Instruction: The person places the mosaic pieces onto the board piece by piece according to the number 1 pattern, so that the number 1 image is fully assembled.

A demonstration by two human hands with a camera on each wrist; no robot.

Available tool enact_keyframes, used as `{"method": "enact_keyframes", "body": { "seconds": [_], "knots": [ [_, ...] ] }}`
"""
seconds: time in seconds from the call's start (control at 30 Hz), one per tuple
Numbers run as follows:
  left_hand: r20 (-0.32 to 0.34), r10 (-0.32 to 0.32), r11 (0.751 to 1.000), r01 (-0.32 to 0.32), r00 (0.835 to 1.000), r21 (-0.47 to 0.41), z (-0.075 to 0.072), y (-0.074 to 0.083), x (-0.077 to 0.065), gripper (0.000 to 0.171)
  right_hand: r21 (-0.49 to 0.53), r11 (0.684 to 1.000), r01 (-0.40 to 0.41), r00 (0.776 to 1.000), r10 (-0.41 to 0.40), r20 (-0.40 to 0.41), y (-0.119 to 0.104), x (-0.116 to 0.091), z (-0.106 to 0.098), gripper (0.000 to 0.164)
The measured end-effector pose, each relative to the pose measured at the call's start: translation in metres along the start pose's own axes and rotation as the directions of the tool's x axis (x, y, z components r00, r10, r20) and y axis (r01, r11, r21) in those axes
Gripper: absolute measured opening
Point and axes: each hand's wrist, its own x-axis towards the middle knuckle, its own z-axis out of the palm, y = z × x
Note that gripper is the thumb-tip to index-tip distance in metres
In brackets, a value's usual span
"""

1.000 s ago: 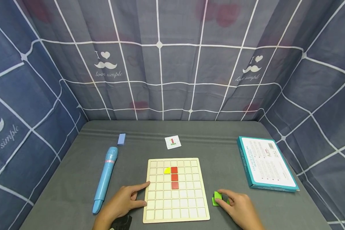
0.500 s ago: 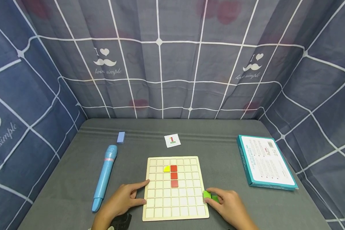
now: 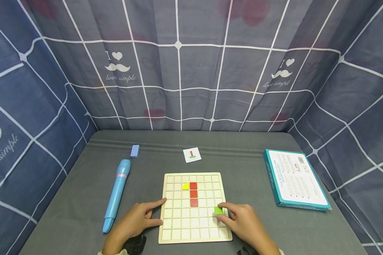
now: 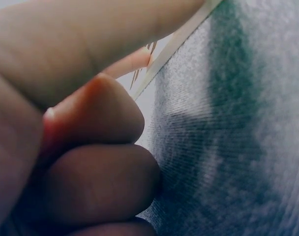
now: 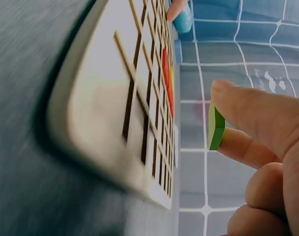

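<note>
A pale wooden grid board lies on the grey cloth, one yellow piece and three red squares in its upper middle cells. The red squares form a column, with the yellow piece left of the topmost. My right hand pinches a green square tile between thumb and index finger over the board's right side. In the right wrist view the green tile appears raised above the grid. My left hand touches the board's left edge with extended index finger and thumb; its other fingers are curled.
Behind the board lies a small printed pattern card. A blue marker-shaped tube and a small blue block lie to the left. On the right is a teal and white box. Checked cloth walls enclose the table.
My right hand has picked up a green tile from the cloth and carried it left over the board. Green behind that hand is now out of sight. The left hand keeps its place.
</note>
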Motion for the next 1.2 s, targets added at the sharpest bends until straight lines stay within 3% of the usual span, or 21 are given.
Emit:
{"method": "enact_keyframes", "body": {
  "seconds": [0.3,0.67,1.2],
  "knots": [
    [-0.005,0.006,1.000,-0.006,1.000,0.010,0.001,0.000,-0.001,0.068,0.045,0.999,-0.009,0.996,0.005,0.089,-0.015,0.013,0.019,0.023],
    [-0.024,0.020,1.000,-0.020,0.999,-0.008,0.000,0.001,0.001,0.068,0.061,0.998,0.013,0.991,-0.021,0.131,-0.024,0.023,0.034,0.022],
    [-0.011,-0.007,1.000,0.007,1.000,0.002,0.000,0.001,0.001,0.067,-0.048,0.999,0.022,0.982,-0.013,0.190,-0.039,0.031,0.053,0.024]
  ]
}}
